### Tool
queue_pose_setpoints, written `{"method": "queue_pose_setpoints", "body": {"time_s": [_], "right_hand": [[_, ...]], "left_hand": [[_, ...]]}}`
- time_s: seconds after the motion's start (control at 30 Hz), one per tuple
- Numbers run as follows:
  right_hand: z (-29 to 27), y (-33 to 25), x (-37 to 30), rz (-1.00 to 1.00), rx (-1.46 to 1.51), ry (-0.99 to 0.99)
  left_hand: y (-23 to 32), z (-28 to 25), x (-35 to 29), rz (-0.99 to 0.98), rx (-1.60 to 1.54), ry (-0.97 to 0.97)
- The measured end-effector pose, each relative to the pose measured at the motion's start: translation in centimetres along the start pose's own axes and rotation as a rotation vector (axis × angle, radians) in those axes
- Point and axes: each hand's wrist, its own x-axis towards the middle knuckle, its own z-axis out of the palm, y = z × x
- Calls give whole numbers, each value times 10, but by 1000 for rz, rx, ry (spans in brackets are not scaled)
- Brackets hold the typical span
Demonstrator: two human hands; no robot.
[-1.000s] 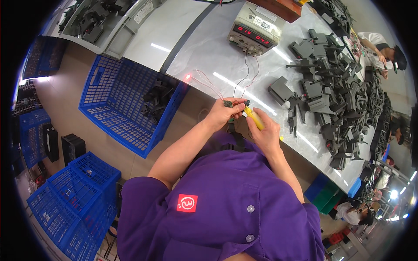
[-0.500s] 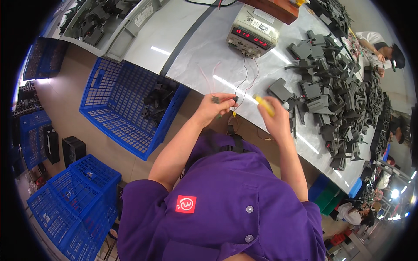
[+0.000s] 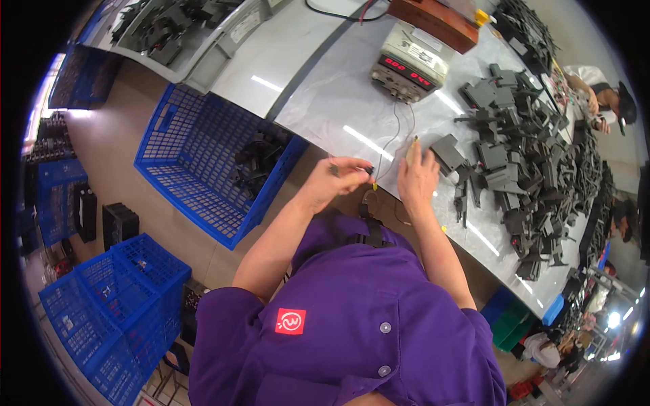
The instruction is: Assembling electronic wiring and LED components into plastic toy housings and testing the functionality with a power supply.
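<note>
My left hand (image 3: 328,184) is closed in a pinch at the table's near edge. A small black part (image 3: 370,170) sits at its fingertips, too small to name its kind. To the right, my right hand (image 3: 420,178) is closed round a slim yellow tool (image 3: 412,151) with a dark tip pointing away from me; its kind is hard to make out. Two thin wires (image 3: 396,128) run from the bench power supply (image 3: 409,66) down toward my hands. A small yellow piece (image 3: 375,187) hangs just below my left fingertips.
Many dark grey plastic parts (image 3: 497,159) are heaped on the right of the table (image 3: 325,101). A blue crate (image 3: 196,162) with black parts stands left, below a grey bin (image 3: 203,64). More blue crates (image 3: 115,298) lie lower left. Another person (image 3: 596,95) works at far right.
The yellow tool in my right hand has turned from a blurred slant to pointing away from me. Pale wires above my left hand are out of sight. The power supply's red readout has changed.
</note>
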Motion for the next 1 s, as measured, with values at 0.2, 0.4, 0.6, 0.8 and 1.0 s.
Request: {"method": "queue_pose_setpoints", "body": {"time_s": [0.2,0.4,0.6,0.8,1.0], "right_hand": [[-46,-22,13,445,1232,-659],[-69,-39,26,741,1643,-758],[-81,-32,16,616,1615,-657],[-93,-32,-4,399,1718,-582],[-92,-31,-21,332,1687,-653]], "left_hand": [[-15,22,1,82,371,-163],[-15,38,2,91,531,-282],[-15,19,7,-94,-39,-524],[-7,8,3,-52,-353,-667],[-7,6,21,16,-473,-490]]}}
